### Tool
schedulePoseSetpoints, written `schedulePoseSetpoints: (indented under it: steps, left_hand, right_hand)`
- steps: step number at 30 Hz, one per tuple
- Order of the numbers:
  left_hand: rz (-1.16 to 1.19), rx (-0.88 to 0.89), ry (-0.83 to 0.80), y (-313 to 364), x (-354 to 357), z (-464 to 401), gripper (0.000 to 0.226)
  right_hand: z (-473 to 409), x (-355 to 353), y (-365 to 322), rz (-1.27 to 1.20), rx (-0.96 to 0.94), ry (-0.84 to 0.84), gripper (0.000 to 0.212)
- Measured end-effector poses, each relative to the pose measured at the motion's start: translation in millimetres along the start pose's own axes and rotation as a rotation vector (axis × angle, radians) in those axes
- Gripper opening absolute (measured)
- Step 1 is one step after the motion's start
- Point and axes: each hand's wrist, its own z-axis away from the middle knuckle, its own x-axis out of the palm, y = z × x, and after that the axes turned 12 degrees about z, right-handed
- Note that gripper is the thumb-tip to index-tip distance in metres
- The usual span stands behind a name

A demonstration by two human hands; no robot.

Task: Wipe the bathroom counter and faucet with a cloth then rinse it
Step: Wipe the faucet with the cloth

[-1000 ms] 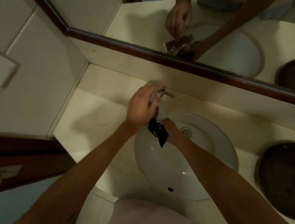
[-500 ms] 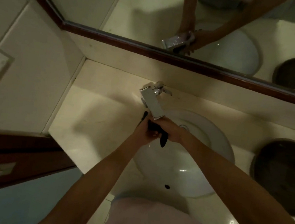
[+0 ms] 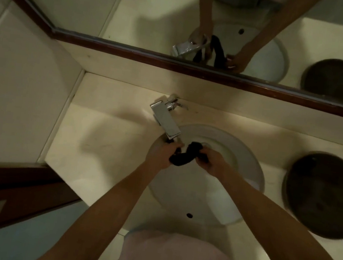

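Wringing black cloth [image 3: 182, 156] under faucet [image 3: 166, 120] spout: left hand [image 3: 162, 153], right hand [image 3: 210, 159], fingers clamped on opposite ends, over sink [image 3: 249, 161] to catch runoff.

Dim yellowish light, soft shadows on the counter [image 3: 92, 137], wide-angle bending and blur at edges.

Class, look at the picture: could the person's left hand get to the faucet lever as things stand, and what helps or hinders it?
Probably yes. The left hand sits just below the faucet, and nothing lies between it and the lever. But it grips the dark cloth, so it must let go first.
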Motion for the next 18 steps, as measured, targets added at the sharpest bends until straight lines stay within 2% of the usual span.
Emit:
schedulePoseSetpoints:
  steps: [1, 3, 6, 8, 12, 14, 16, 18]
  left_hand:
    - [0.011, -0.063, -0.084, 7.0, 3.3, 9.7, 0.013]
    - [-0.148, -0.097, -0.176, 15.3, 0.7, 17.8, 0.014]
    - [-0.553, 0.053, -0.222, 14.5, -9.9, 27.4, 0.027]
    - [-0.605, 0.171, -0.188, 9.9, -15.8, 31.7, 0.026]
    - [-0.35, 0.4, 0.13, -7.6, -18.4, 39.6, 0.027]
    - [-0.249, 0.415, 0.217, -15.8, -15.4, 37.6, 0.019]
    - [-0.139, 0.378, 0.258, -11.3, -15.8, 38.4, 0.025]
    - [0.002, 0.409, 0.444, 7.3, -18.6, 46.0, 0.029]
  right_hand:
    - [-4.4, 9.7, -0.9, -0.062, 0.03, 0.01, 0.013]
    - [-9.4, 29.5, -4.7, -0.016, 0.08, -0.073, 0.025]
    - [-8.4, 53.4, -11.4, 0.158, 0.112, -0.276, 0.044]
    - [-14.4, 65.6, -14.5, 0.258, 0.08, -0.317, 0.046]
    - [-26.1, 79.1, -23.3, 0.278, 0.035, -0.257, 0.044]
    - [-27.4, 81.1, -24.9, 0.261, 0.05, -0.2, 0.04]
    - [-28.3, 80.7, -26.1, 0.202, 0.069, -0.176, 0.031]
    - [-24.9, 81.3, -26.2, 0.17, 0.037, -0.199, 0.031]
